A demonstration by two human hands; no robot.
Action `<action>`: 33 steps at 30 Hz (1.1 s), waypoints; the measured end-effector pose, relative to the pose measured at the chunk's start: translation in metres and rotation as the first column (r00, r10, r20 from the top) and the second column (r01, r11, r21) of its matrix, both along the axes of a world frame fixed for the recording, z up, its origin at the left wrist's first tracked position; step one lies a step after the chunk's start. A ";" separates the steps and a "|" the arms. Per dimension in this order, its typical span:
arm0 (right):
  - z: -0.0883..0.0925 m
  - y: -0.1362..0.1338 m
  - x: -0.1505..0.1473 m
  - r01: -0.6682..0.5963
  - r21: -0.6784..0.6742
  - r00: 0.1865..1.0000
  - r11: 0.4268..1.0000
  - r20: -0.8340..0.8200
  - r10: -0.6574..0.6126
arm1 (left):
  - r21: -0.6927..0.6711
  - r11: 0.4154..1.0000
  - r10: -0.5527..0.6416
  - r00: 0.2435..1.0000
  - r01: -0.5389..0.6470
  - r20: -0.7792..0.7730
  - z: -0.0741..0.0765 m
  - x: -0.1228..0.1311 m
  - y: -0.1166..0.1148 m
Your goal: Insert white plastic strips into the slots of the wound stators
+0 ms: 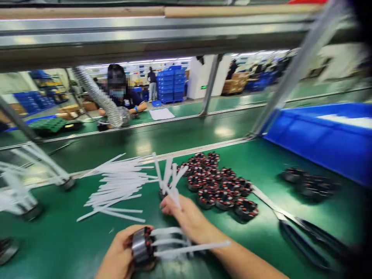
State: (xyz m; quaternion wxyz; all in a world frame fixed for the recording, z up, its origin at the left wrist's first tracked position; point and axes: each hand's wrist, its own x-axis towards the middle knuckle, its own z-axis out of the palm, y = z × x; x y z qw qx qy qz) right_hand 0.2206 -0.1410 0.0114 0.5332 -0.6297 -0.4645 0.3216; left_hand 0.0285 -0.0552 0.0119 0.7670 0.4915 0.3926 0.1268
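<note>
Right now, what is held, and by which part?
The left hand holds a round metal part by its body, away from its protruding white strips. The right hand is at other white strips; its grip is unclear.

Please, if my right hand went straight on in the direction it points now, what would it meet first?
Your right hand would probably meet the dark round part with white strips sticking up, then the loose white strips beyond; depth here is unclear.

your left hand (119, 248) is bare, your right hand (183, 213) too, and your bare right forearm (242, 252) tapers toward the wrist (208, 230).
</note>
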 end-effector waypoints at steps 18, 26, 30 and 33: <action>0.023 -0.024 0.019 -0.184 -0.238 0.983 0.954 -0.064 0.173 | -0.080 0.980 -0.162 0.965 0.182 0.208 -0.002 0.007 0.010; 0.013 -0.020 -0.012 -0.138 -0.183 0.975 0.973 -0.198 0.102 | -0.185 0.918 -0.281 0.904 0.351 0.321 0.004 0.002 0.011; 0.006 -0.014 -0.022 -0.098 -0.218 0.965 0.971 -0.260 0.039 | -0.202 0.922 -0.256 0.913 0.329 0.317 0.006 0.002 0.012; -0.001 -0.013 -0.022 -0.094 -0.250 0.969 0.964 -0.243 0.031 | -0.123 0.940 -0.280 0.928 0.317 0.247 0.005 0.005 0.009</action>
